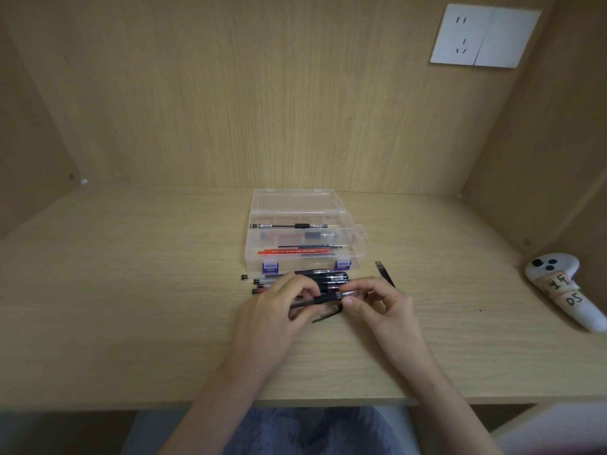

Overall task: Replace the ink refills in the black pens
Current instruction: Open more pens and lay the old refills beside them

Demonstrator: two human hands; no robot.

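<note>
Holding the black pen at both ends

The left hand grips the pen's clear cylindrical barrel; the right hand pinches its tapered metal tip, above the wood-grain table, near the transparent plastic box.

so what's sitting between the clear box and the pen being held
A cluster of pens lies side by side on the desk, between the clear plastic box and the held pen; the head view shows it.
</note>
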